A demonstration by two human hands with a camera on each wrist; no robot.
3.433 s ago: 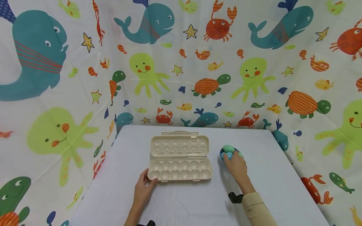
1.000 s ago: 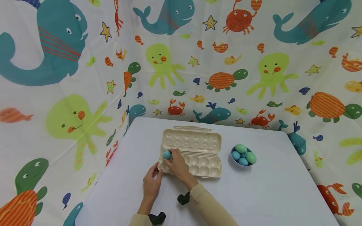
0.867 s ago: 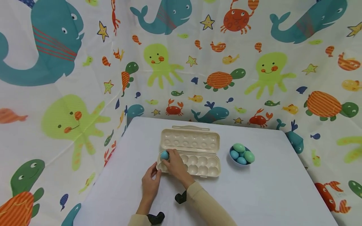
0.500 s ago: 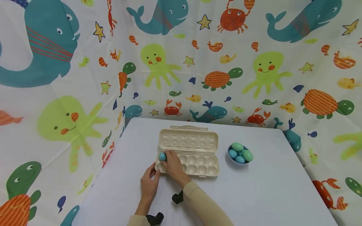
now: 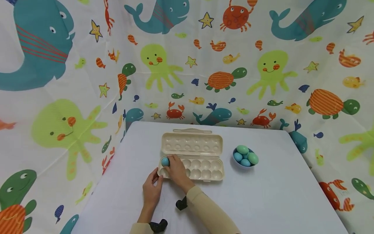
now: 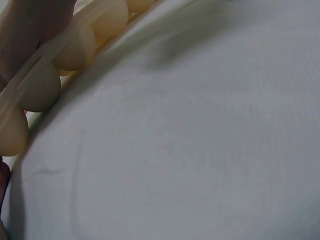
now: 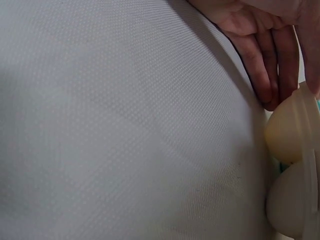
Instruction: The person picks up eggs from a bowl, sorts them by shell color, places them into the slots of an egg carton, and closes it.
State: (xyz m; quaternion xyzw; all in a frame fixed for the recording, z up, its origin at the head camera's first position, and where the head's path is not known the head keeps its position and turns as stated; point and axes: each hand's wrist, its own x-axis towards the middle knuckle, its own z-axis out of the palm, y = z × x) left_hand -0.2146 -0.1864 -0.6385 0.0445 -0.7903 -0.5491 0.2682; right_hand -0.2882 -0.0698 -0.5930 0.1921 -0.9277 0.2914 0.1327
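A beige plastic egg carton point(image 5: 192, 144) lies with its lid folded back on the white table. My left hand point(image 5: 152, 190) grips its front left corner, thumb at the front and fingers round the end, which the right wrist view shows beside the cups point(image 7: 287, 132). My right hand point(image 5: 177, 171) reaches over the tray and holds a blue egg point(image 5: 165, 162) with thumb and fingers at the back left cup. The cups under the right hand are hidden. In the left wrist view, part of the right hand point(image 6: 35, 25) shows above the carton's rim.
To the right of the carton stands a small blue bowl point(image 5: 243, 167) with several eggs, among them a green egg point(image 5: 242, 149) and a blue egg point(image 5: 245, 162). A patterned sea-animal curtain point(image 5: 163, 107) surrounds the table point(image 5: 277, 195) at the back and sides.
My right hand has gone from the bowl leftward to the carton with a blue egg. During the last second the egg stays at the back left cup. The left hand keeps its corner.
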